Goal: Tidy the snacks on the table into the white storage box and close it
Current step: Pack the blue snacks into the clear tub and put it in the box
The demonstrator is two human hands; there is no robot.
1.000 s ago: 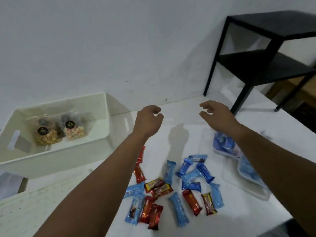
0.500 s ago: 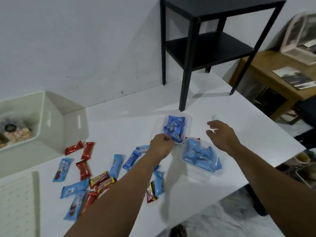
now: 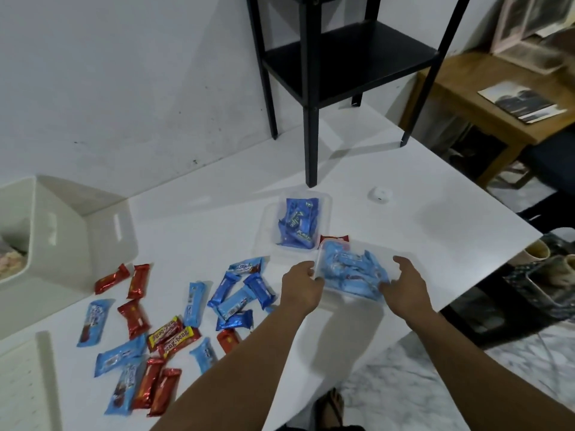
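My left hand [image 3: 302, 287] and my right hand [image 3: 404, 284] grip the two sides of a clear plastic tub [image 3: 351, 269] full of blue snack packets near the table's right edge. Behind it stands a second clear tub [image 3: 295, 222] with blue packets, and a red packet [image 3: 334, 238] lies between the two tubs. Several loose blue, red and yellow snack bars [image 3: 174, 318] are scattered over the white table [image 3: 420, 231] to the left. The open white storage box [image 3: 62, 231] sits at the far left with bagged snacks inside.
A white perforated lid [image 3: 25, 384] lies at the lower left. A black shelf stand [image 3: 339, 57] has its legs on the table at the back. A small white case [image 3: 379, 193] lies to the right. A wooden table [image 3: 497, 98] stands beyond the edge.
The view swung right and down. Both hands came down from mid-air and closed on the sides of the nearer clear tub of blue packets.
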